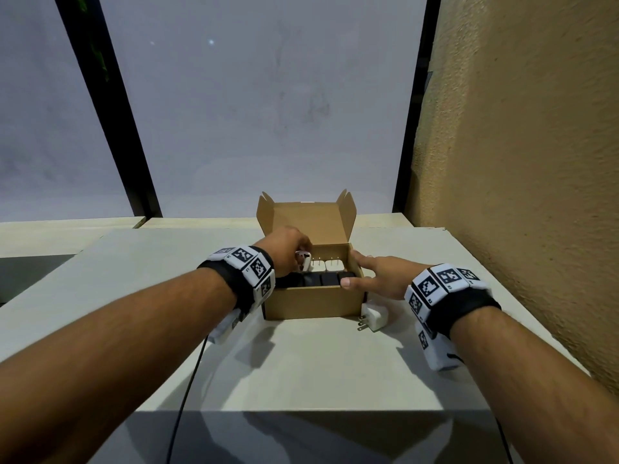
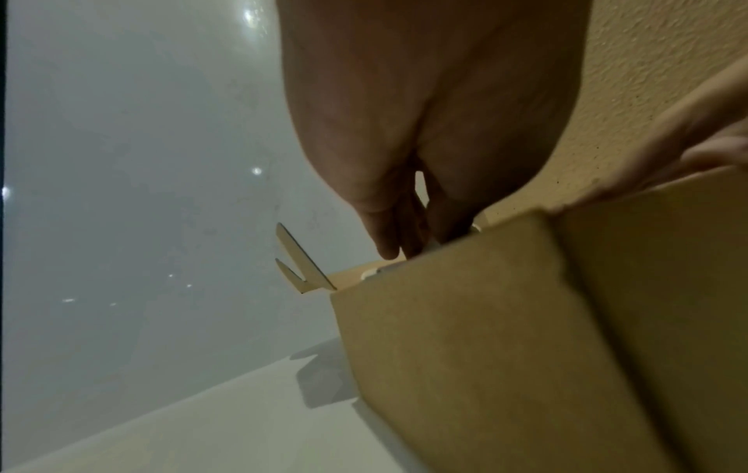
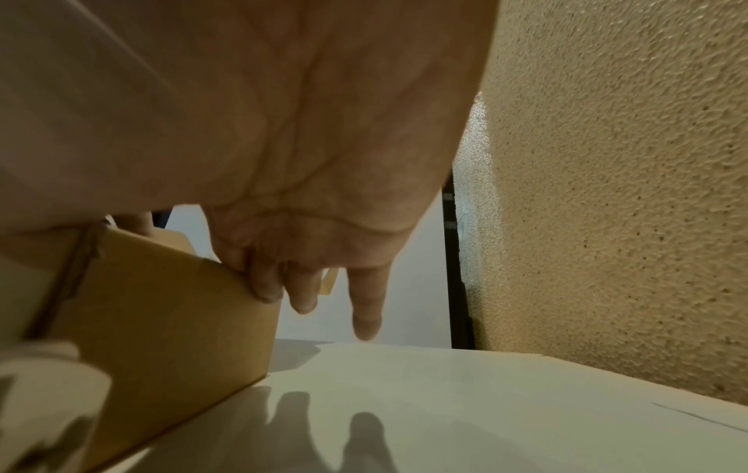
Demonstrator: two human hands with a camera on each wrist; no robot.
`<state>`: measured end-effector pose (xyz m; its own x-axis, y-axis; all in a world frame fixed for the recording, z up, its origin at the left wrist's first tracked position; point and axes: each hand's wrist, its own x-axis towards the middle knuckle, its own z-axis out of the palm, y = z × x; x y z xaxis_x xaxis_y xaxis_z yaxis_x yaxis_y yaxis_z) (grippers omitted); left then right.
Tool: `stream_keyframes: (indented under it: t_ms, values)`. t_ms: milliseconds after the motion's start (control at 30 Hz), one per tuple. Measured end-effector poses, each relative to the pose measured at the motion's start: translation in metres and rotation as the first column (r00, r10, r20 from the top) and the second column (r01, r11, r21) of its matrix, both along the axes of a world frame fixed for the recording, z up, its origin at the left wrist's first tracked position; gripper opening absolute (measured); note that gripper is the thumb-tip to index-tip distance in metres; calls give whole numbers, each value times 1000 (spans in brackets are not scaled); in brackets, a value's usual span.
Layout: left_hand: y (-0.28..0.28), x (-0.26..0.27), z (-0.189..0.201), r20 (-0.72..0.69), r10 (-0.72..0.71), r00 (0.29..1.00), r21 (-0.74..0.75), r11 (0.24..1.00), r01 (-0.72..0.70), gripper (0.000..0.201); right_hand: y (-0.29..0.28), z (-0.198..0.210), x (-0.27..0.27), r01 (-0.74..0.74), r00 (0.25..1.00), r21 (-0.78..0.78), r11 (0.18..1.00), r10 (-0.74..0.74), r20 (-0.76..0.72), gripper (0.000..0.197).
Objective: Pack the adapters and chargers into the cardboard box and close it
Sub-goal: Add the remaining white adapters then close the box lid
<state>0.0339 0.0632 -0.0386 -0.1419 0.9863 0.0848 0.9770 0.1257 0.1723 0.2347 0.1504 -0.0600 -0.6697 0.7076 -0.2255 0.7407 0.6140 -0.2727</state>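
Note:
An open cardboard box stands mid-table with its lid upright at the back. Inside sit white chargers with prongs up and black adapters in the front row. My left hand reaches into the box's left side and pinches a white adapter there. My right hand rests on the box's right wall, thumb on the front rim, fingers straight. In the right wrist view those fingers lie against the box. A white charger lies on the table by the box's front right corner.
The pale table ends at a front edge near me. A textured tan wall stands close on the right. A frosted window with black frames runs behind. A black cable hangs from my left wrist.

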Motion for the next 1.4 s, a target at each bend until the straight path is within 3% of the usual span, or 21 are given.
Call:
stream_keyframes:
  t_ms: [267, 400, 500, 567, 633, 700, 767, 867, 1000, 1067, 1300, 1400]
  values:
    - [8, -7, -10, -84, -6, 996, -105, 994, -3, 37, 2, 0, 0, -3, 1000, 9, 1000, 3, 13, 91]
    - [3, -7, -13, -70, -6, 998, -70, 998, 1, 38, 2, 0, 0, -10, 1000, 13, 1000, 10, 17, 92]
    - [-9, 6, -7, -31, -36, 999, 81, 996, 39, 36, 0, 2, 0, -19, 1000, 5, 1000, 19, 4, 90]
    - [-26, 26, 1, -2, -139, 990, 227, 964, 136, 29, -1, 3, 1, -39, 999, -20, 999, 39, -14, 91]
    - [-48, 50, 5, -10, -348, 937, 288, 897, 336, 25, -1, 4, 2, -58, 998, -11, 998, 58, -13, 89]
    - [-66, 73, -1, -76, -498, 864, 217, 837, 502, 31, -1, 5, 2, -53, 998, 32, 998, 52, 25, 78]
    - [-73, 91, -16, -103, -530, 842, 121, 833, 540, 38, -3, 7, 1, -39, 998, 59, 997, 36, 52, 77]
    - [-68, 108, -35, -119, -487, 865, 51, 867, 495, 49, -8, 11, 0, -30, 998, 64, 998, 26, 54, 87]
    - [-59, 108, -39, -211, -417, 884, -52, 908, 416, 68, -13, 11, -2, -10, 997, 92, 996, 2, 78, 84]
    - [-59, 107, -39, -189, -404, 895, -86, 915, 394, 73, -14, 12, -3, -5, 997, 94, 996, -3, 82, 84]
    - [-75, 89, -35, 92, -304, 948, -61, 949, 310, 32, -16, 12, -2, -2, 997, 76, 997, -3, 75, 86]
    - [-80, 76, -28, 134, -252, 958, -86, 961, 264, 36, -16, 12, -2, 1, 997, 66, 998, -7, 80, 86]
